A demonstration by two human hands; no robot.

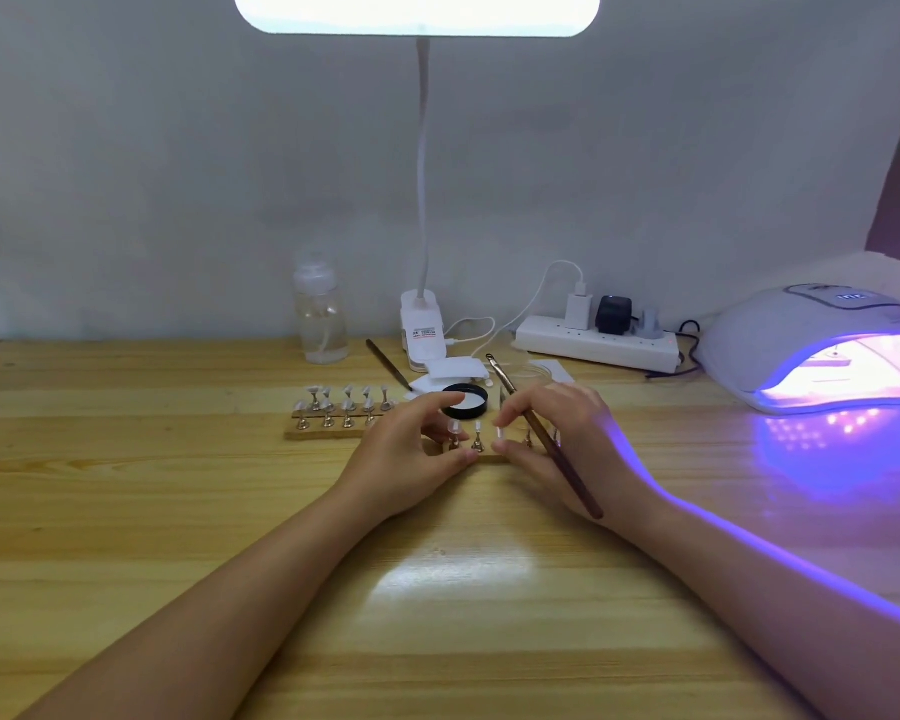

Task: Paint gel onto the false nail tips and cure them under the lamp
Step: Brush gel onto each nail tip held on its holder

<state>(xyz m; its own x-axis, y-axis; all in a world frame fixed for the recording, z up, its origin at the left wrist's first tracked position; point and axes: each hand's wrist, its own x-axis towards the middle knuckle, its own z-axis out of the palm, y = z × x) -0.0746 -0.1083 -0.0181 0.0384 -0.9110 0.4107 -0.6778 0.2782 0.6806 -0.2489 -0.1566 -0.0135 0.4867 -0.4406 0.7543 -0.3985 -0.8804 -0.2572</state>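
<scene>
Your left hand [411,449] and right hand [557,439] meet at the centre of the frame over a small wooden holder [484,456] of nail tips [478,427] on the table [178,511]. The left pinches the holder's end; the right grips a brush [546,439] and touches a tip. The curing lamp [822,345] glows violet at the right edge.

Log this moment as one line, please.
left hand: steadies nail stand | right hand: holds brush | curing lamp: lit
</scene>
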